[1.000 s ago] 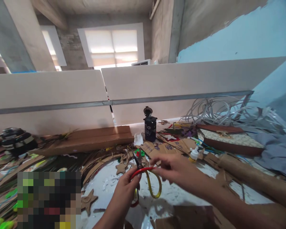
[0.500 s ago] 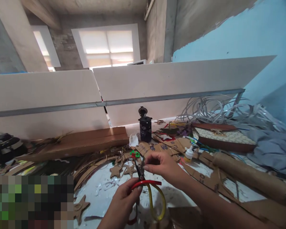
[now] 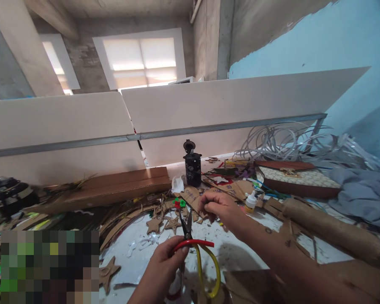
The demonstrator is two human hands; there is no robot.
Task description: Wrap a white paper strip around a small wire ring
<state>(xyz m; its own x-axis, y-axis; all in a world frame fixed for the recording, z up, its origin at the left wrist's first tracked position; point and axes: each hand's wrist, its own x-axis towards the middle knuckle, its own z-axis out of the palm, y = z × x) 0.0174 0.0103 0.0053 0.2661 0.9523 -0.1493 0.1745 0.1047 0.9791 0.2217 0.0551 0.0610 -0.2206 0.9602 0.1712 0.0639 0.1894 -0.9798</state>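
Note:
My left hand (image 3: 166, 264) is closed on a pair of scissors (image 3: 187, 234) with one red and one yellow handle. The dark blades point away from me and stand apart. Just beyond their tips lie small red and green flower-shaped pieces (image 3: 179, 203). To the right of the blades, my right hand (image 3: 220, 209) hovers with curled fingers; what they hold, if anything, cannot be made out. Two star shapes, a plain cardboard star (image 3: 153, 225) and a twine-wrapped star (image 3: 172, 225), lie left of the scissors. Another cardboard star (image 3: 107, 273) sits nearer me.
A dark lidded cup (image 3: 193, 169) stands at the back, lid up, beside crumpled white tissue (image 3: 177, 184). Rightward are a glue bottle (image 3: 251, 202), a handbag (image 3: 299, 179), a brown paper roll (image 3: 332, 228) and coiled white tubing (image 3: 272, 141). A long cardboard box (image 3: 123, 183) lies at left.
My right hand has moved away from the scissor blades, up and to the right, and its fingers have curled in. The left hand and scissors are almost where they were.

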